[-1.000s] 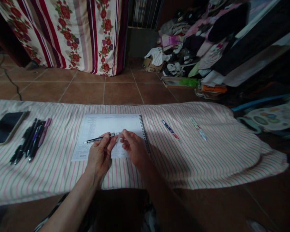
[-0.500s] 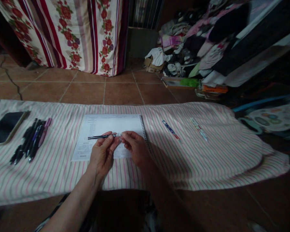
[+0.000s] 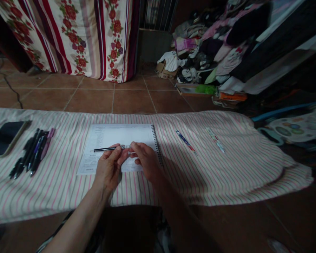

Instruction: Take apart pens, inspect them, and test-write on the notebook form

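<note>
My left hand [image 3: 109,168] pinches a dark pen [image 3: 105,149] that lies level and points left above a spiral notebook [image 3: 113,137]. Close against it, my right hand [image 3: 145,162] has its fingers closed on the pen's clear right end. Both hands hover over the lower half of the printed page. The notebook rests on a pink-striped cloth [image 3: 226,168] spread over the tiled floor.
A row of several dark pens [image 3: 33,151] and a phone [image 3: 4,137] lie at the cloth's left. Two more pens, one blue and red [image 3: 185,140] and one white [image 3: 216,140], lie to the right. A flowered curtain [image 3: 76,38] hangs behind, and piled clothes [image 3: 205,49] fill the far right.
The pen has tipped up from a slanted to a level line, and both hands have shifted slightly up the page while keeping hold of it.
</note>
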Demonstrator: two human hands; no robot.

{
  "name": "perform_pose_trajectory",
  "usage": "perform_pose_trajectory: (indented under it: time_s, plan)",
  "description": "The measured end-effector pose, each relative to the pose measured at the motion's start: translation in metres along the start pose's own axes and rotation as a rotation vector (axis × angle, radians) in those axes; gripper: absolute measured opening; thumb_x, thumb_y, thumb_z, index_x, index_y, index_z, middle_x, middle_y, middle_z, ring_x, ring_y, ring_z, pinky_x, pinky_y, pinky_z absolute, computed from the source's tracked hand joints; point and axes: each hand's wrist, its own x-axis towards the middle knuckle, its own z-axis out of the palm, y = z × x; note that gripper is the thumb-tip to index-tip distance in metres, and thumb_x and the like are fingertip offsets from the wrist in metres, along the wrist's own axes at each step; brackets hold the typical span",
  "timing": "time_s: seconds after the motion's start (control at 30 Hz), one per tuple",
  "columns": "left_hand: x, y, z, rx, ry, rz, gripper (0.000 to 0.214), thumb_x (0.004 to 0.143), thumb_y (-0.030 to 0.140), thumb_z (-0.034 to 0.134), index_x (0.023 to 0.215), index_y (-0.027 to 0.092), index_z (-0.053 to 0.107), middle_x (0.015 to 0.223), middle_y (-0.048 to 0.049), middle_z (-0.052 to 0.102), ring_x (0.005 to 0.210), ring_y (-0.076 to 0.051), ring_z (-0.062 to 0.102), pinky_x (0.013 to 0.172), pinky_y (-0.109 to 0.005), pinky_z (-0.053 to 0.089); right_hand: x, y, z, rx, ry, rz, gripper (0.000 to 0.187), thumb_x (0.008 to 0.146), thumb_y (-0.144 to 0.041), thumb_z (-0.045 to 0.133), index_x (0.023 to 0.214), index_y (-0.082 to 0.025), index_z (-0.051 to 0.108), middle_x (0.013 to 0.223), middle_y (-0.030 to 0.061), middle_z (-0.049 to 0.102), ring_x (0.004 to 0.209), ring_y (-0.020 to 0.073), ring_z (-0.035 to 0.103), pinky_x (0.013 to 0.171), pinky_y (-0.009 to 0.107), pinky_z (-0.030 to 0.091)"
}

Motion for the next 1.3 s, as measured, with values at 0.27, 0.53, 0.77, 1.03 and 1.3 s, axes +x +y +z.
perform_pose_trajectory:
  time_s: [0.27,0.53,0.77,1.03,1.3]
  plan:
    - [-0.0031,0.0002,0.0007,0.049,0.003,0.004,0.018,0.078,-0.004,0.053,0.071,0.009,0.062,0.066,-0.0044,0.067,0.064,-0.015,0.069,0.054,-0.018,0.056,0.0068,0.006,-0.0002,0.022,0.008,-0.076,0.022,0.064,-0.038,0.067,0.064,-0.017,0.062,0.057,-0.0022,0.056,0.052,0.0089,0.045,0.05,0.023,0.033]
    - [-0.0018,0.0,-0.0004,0.026,0.018,0.012,0.019,0.079,-0.005,0.052,0.068,0.009,0.061,0.066,-0.0034,0.066,0.064,-0.014,0.069,0.054,-0.016,0.056,0.0049,0.0049,0.0002,0.086,-0.025,-0.048,0.019,0.062,-0.031,0.069,0.077,-0.018,0.066,0.062,-0.0029,0.058,0.058,0.0096,0.05,0.055,0.023,0.036]
    - [-0.003,0.0025,0.0021,0.025,0.044,0.011,0.019,0.079,-0.003,0.053,0.069,0.01,0.061,0.064,-0.0026,0.066,0.063,-0.013,0.069,0.055,-0.016,0.056,0.002,0.0025,0.0012,0.198,-0.042,0.018,0.034,0.063,-0.032,0.071,0.094,-0.02,0.064,0.079,-0.0001,0.064,0.068,0.0105,0.058,0.059,0.022,0.041]
    - [-0.0014,0.0001,-0.0013,0.037,0.023,0.024,0.019,0.08,-0.004,0.052,0.069,0.009,0.061,0.066,-0.0032,0.066,0.066,-0.015,0.069,0.056,-0.017,0.056,0.0082,0.0089,-0.0009,0.149,-0.013,0.002,0.029,0.065,-0.043,0.07,0.073,-0.016,0.063,0.069,0.0,0.062,0.056,0.0076,0.051,0.053,0.021,0.04]
    - [-0.0001,-0.002,-0.0015,0.032,0.015,0.032,0.018,0.079,-0.005,0.053,0.07,0.009,0.062,0.066,-0.0033,0.066,0.065,-0.015,0.069,0.056,-0.017,0.056,0.0068,0.0035,-0.0004,0.094,0.034,-0.028,0.021,0.064,-0.034,0.069,0.07,-0.015,0.063,0.062,-0.0011,0.061,0.056,0.0077,0.051,0.055,0.022,0.039]
